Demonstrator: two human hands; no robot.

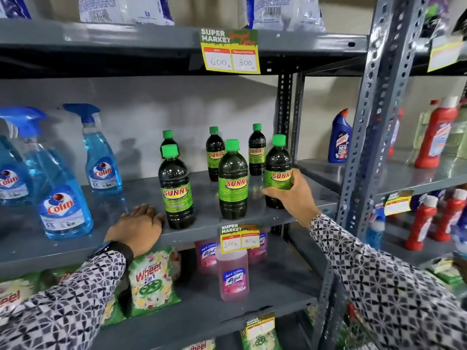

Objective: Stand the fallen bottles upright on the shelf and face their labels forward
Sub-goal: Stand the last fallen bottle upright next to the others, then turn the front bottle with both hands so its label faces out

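Several dark Sunny bottles with green caps stand upright on the grey middle shelf [252,218]. The front row has a left bottle [176,190], a middle bottle [232,183] and a right bottle [278,170], all with labels facing me. Three more stand behind them, one of which [168,141] is mostly hidden. My right hand [290,195] is wrapped around the lower part of the right front bottle. My left hand [137,226] lies flat, palm down, on the shelf's front edge, just left of the left front bottle.
Blue Colin spray bottles [63,195] fill the shelf's left side. A price tag [239,238] hangs on the shelf edge. Below lie Wheel packets [151,281] and pink Lizol bottles [232,274]. A perforated upright post [361,147] separates a rack of red and blue cleaner bottles [434,137].
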